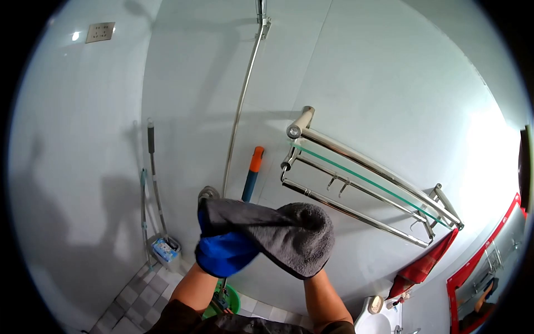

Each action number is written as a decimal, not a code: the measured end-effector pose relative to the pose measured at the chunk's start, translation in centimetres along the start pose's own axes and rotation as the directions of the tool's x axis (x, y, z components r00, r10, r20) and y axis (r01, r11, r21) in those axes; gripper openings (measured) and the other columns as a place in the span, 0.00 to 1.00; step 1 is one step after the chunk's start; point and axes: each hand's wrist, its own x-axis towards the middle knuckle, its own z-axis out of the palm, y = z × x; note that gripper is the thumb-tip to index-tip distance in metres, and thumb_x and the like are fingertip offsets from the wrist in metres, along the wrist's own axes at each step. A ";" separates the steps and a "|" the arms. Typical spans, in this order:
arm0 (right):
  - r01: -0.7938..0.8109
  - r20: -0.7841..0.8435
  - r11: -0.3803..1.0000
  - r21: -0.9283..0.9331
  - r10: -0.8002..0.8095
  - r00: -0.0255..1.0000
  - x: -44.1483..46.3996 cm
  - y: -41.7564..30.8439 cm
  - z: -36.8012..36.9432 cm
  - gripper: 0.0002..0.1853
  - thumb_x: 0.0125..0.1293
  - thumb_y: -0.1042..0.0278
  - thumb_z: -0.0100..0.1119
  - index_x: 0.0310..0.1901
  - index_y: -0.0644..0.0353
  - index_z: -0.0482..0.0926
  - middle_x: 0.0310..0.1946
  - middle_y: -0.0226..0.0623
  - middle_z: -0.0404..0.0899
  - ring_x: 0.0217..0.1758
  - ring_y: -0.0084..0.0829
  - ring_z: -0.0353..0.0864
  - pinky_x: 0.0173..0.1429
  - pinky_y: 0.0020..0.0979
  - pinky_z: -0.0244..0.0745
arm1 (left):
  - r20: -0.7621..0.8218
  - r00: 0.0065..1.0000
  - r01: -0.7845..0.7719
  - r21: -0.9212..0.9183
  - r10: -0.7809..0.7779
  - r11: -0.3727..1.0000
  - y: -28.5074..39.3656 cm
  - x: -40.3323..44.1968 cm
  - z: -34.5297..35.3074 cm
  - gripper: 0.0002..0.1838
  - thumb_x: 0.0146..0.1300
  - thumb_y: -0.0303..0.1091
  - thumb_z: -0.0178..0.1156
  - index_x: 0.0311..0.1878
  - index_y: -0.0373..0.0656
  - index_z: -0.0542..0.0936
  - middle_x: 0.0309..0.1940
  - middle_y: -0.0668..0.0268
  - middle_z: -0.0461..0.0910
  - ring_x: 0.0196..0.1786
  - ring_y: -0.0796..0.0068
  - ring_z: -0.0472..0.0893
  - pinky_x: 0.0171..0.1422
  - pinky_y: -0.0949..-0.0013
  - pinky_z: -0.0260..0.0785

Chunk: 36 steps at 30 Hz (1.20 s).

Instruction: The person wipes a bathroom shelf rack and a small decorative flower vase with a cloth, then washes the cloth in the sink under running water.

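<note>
A two-sided towel point(289, 236), grey and fluffy on one face and blue on the other, is held up in front of me between both hands. My left hand is under its bunched blue part, with only my left wrist point(207, 275) showing. My right hand is behind the grey part, above my right wrist point(316, 281). The towel hides all the fingers. Its middle is twisted, and the right part bulges with a dark hollow fold. Just behind it, a handle with an orange end point(256, 160) and blue shaft stands near the wall.
A metal rack point(356, 161) with a glass shelf and hooks juts from the wall at right. A red cloth point(423, 267) hangs below it, near a white sink point(367, 323) and red-framed mirror point(473, 278). A mop point(156, 178), shower hose point(239, 111) and green basin point(232, 300) are at left.
</note>
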 end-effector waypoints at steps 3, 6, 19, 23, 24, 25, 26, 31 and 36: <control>-0.118 0.056 0.992 0.033 0.116 0.992 -0.7 -1.5 -0.3 0.29 0.58 0.55 0.59 0.59 0.59 0.68 0.56 0.47 0.71 0.62 0.47 0.66 0.67 0.42 0.58 | 0.160 0.964 -0.152 -0.323 0.212 0.934 1.0 2.5 -2.7 0.15 0.69 0.43 0.46 0.52 0.46 0.70 0.41 0.64 0.75 0.51 0.65 0.72 0.61 0.59 0.64; -0.427 0.302 0.898 -0.102 0.437 0.847 1.1 -5.5 -2.2 0.30 0.58 0.54 0.59 0.60 0.59 0.68 0.57 0.48 0.71 0.63 0.49 0.64 0.68 0.44 0.57 | 0.179 0.935 -0.232 -0.344 0.306 0.910 1.3 3.4 -3.4 0.10 0.69 0.41 0.49 0.47 0.48 0.73 0.38 0.68 0.75 0.48 0.70 0.73 0.56 0.64 0.68; -0.531 0.587 -0.332 0.779 0.092 0.804 -4.1 0.2 3.8 0.20 0.69 0.62 0.47 0.59 0.60 0.68 0.58 0.37 0.69 0.61 0.37 0.66 0.68 0.35 0.58 | -0.586 0.671 0.452 -0.162 -0.454 0.877 -8.4 -11.9 -21.4 0.09 0.66 0.35 0.52 0.45 0.44 0.76 0.37 0.65 0.78 0.45 0.67 0.78 0.48 0.59 0.73; -0.570 0.558 0.151 0.808 0.116 0.822 -6.0 2.4 4.6 0.20 0.68 0.62 0.48 0.59 0.59 0.68 0.58 0.37 0.69 0.61 0.36 0.66 0.68 0.35 0.58 | -0.520 0.736 0.584 0.161 -0.434 0.796 -11.5 -12.5 -16.9 0.11 0.65 0.34 0.52 0.48 0.44 0.76 0.41 0.63 0.79 0.49 0.61 0.79 0.51 0.58 0.73; -0.555 0.548 0.293 0.779 0.114 0.829 -6.5 3.0 4.6 0.20 0.68 0.62 0.48 0.59 0.59 0.68 0.58 0.37 0.69 0.61 0.36 0.66 0.68 0.35 0.58 | -0.425 0.846 0.439 0.210 -0.322 0.874 -11.8 -11.9 -16.7 0.12 0.65 0.34 0.52 0.49 0.43 0.75 0.44 0.62 0.79 0.49 0.62 0.78 0.52 0.57 0.73; -0.517 0.532 0.432 0.739 0.096 0.841 -7.0 3.6 4.5 0.20 0.68 0.62 0.49 0.59 0.59 0.68 0.58 0.37 0.69 0.61 0.36 0.66 0.68 0.35 0.58 | -0.320 0.927 0.279 0.244 -0.194 0.929 -11.7 -10.8 -16.4 0.13 0.65 0.34 0.52 0.50 0.42 0.75 0.46 0.62 0.78 0.50 0.62 0.78 0.53 0.57 0.73; -0.483 0.522 0.517 0.707 0.079 0.849 -7.3 4.2 4.4 0.20 0.68 0.62 0.49 0.59 0.59 0.68 0.58 0.37 0.69 0.62 0.36 0.66 0.68 0.35 0.58 | -0.540 0.839 0.227 0.250 -0.059 0.941 -11.1 -8.9 -12.5 0.15 0.66 0.34 0.51 0.54 0.40 0.72 0.52 0.60 0.76 0.51 0.63 0.77 0.56 0.60 0.71; -0.470 0.522 0.599 0.648 0.100 0.847 -8.1 7.3 4.3 0.21 0.67 0.62 0.50 0.60 0.59 0.67 0.58 0.37 0.69 0.62 0.35 0.66 0.68 0.35 0.58 | -0.400 0.917 0.064 0.137 -0.004 0.988 -8.6 -6.1 -9.5 0.18 0.67 0.35 0.50 0.57 0.39 0.70 0.53 0.60 0.75 0.53 0.66 0.77 0.60 0.65 0.69; -0.631 0.590 0.053 0.774 0.301 0.749 -9.3 10.6 6.9 0.22 0.67 0.62 0.51 0.60 0.58 0.67 0.58 0.38 0.69 0.62 0.35 0.66 0.68 0.35 0.58 | -0.386 0.907 -0.076 0.246 0.170 0.966 -6.7 -6.4 -8.1 0.19 0.69 0.40 0.44 0.55 0.38 0.73 0.54 0.59 0.75 0.56 0.64 0.74 0.63 0.59 0.64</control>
